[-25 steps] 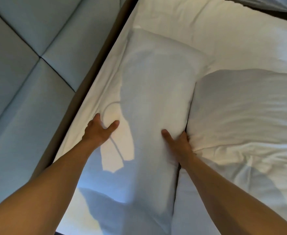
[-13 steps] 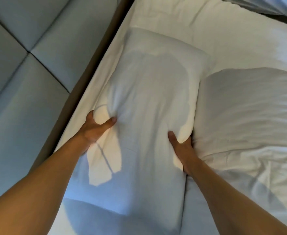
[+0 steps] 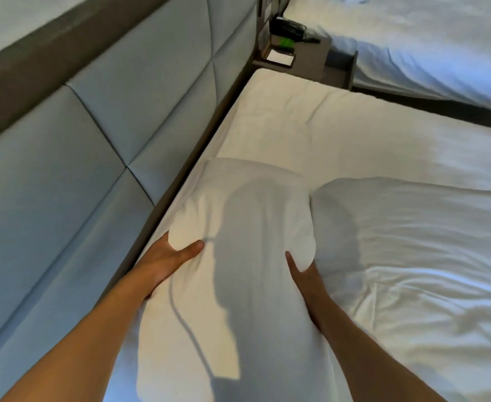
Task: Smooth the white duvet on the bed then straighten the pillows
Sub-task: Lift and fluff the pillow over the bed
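A white pillow [image 3: 247, 227] lies lengthwise along the headboard side of the bed. My left hand [image 3: 171, 256] grips its left edge, thumb on top and fingers tucked under. My right hand [image 3: 305, 274] grips its right edge the same way, and the pillow bulges between them. A second white pillow [image 3: 398, 227] lies close against its right side. The white duvet [image 3: 427, 309] is rumpled in folds at the lower right. Bare white sheet [image 3: 311, 126] shows beyond the pillows.
A grey padded headboard [image 3: 79, 169] runs along the left. A nightstand [image 3: 305, 53] with a black phone [image 3: 289, 26] stands beyond the bed's far corner. Another white bed [image 3: 427, 39] is at the top right, across a dark gap.
Both hands have tightened on the pillow's sides and bunched it up. The view has lifted, so the nightstand and the other bed now show.
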